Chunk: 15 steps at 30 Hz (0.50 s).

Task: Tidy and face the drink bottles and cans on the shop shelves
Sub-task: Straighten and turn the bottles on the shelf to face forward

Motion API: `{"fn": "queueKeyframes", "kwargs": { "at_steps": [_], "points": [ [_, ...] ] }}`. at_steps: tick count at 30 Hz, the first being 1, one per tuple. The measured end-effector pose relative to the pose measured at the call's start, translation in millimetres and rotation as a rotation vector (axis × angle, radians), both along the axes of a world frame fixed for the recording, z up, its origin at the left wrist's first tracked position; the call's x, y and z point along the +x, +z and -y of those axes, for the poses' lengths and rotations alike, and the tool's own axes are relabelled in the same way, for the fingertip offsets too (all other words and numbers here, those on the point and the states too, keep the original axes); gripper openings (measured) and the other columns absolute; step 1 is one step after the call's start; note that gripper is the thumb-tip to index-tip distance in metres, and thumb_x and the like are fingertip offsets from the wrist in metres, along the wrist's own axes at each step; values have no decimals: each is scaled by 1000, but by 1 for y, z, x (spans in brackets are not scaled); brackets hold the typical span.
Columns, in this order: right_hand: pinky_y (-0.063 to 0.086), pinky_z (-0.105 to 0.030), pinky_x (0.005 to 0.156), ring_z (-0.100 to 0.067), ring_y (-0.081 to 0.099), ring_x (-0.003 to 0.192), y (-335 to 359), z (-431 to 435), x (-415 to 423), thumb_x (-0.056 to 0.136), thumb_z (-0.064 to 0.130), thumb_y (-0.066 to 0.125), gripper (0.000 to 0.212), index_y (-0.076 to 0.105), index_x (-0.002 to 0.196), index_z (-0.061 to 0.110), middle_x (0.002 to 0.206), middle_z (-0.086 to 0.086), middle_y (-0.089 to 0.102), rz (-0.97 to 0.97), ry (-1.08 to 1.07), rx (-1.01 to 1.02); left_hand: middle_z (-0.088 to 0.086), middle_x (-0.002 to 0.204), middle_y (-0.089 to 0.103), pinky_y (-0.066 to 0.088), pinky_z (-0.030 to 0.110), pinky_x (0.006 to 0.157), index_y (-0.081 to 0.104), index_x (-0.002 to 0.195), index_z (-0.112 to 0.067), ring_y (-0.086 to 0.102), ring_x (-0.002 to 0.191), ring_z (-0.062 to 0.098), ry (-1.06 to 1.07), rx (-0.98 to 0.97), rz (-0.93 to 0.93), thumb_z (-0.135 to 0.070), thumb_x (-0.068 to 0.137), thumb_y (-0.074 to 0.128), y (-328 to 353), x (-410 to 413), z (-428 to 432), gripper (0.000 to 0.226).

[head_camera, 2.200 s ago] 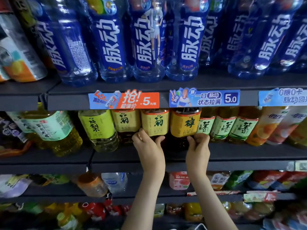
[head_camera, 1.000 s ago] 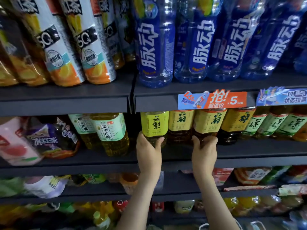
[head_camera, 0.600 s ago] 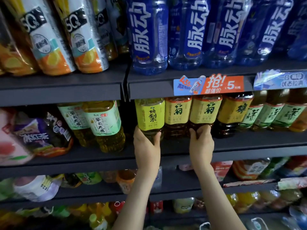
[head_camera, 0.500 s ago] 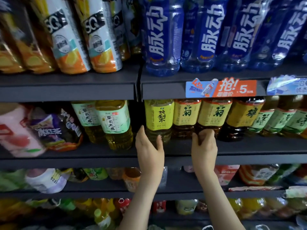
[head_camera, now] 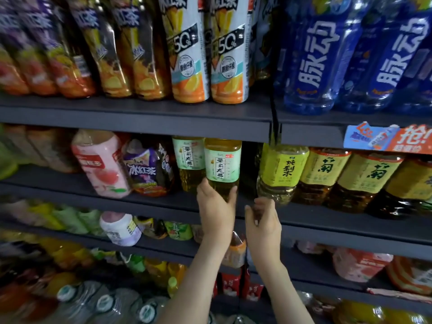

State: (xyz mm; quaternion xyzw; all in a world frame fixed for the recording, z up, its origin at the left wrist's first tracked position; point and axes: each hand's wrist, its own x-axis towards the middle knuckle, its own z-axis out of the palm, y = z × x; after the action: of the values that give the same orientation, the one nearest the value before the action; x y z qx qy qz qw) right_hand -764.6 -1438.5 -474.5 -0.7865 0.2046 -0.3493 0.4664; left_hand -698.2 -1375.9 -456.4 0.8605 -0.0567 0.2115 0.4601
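A blue-and-orange promotional tag (head_camera: 388,139) sits on the shelf edge (head_camera: 140,123) — cut off at the right. Left of the tag, a black vertical seam (head_camera: 271,113) divides the shelving.

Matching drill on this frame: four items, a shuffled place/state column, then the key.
1. left hand
2. right hand
3. pink plastic peach-picture bottle
4. blue plastic sports-drink bottle

a. upper shelf, right side
b. grips the pale-green-label tea bottle
c. middle shelf, left of that tea bottle
d. holds nothing

Pairs: 1-b, 2-d, 3-c, 4-a.
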Motion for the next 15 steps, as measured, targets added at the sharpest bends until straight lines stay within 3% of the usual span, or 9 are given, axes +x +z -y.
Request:
{"fn": "queueKeyframes", "kwargs": {
  "at_steps": [3, 7, 10, 13, 15],
  "points": [
    [35, 2, 68, -11, 54, 87, 5, -5, 15, 90, 7, 59, 20, 51, 108, 7, 98, -1, 57, -4, 25, -11, 15, 120, 50, 46, 25, 86, 41, 130, 1, 52, 111, 27, -17, -11, 12, -36, 83, 67, -4, 7, 4, 65],
    [36, -11, 76, -10, 52, 97, 10, -7, 34, 94, 11, 53, 24, 51, 117, 10, 108, 0, 58, -70, 92, 15, 14, 130, 41, 37, 26, 92, 34, 133, -7, 44, 115, 26, -109, -89, -95, -31, 87, 63, 2, 14, 3, 59],
    [42, -22, 83, -17, 56, 102, 10, -14, 39, 93, 11, 54, 30, 50, 123, 9, 116, -6, 59, -104, 114, 29, 13, 132, 43, 43, 26, 84, 41, 133, -5, 50, 114, 26, -108, 68, -38, -29, 91, 57, 7, 10, -14, 51],
    [38, -15, 78, -12, 54, 97, 14, -30, 36, 92, 10, 57, 33, 48, 123, 8, 117, -7, 57, -134, 102, 52, 14, 119, 53, 48, 24, 70, 53, 124, -4, 60, 101, 28, 4, 105, 73, -27, 89, 62, 3, 2, -51, 43],
    [38, -12, 75, -15, 56, 99, 16, -47, 35, 90, 11, 60, 31, 50, 119, 8, 113, -7, 57, -119, 75, 24, 17, 119, 49, 47, 27, 75, 49, 127, -4, 56, 104, 30, 132, 6, 71, -23, 86, 65, 0, 3, -83, 47]
  ]
}}
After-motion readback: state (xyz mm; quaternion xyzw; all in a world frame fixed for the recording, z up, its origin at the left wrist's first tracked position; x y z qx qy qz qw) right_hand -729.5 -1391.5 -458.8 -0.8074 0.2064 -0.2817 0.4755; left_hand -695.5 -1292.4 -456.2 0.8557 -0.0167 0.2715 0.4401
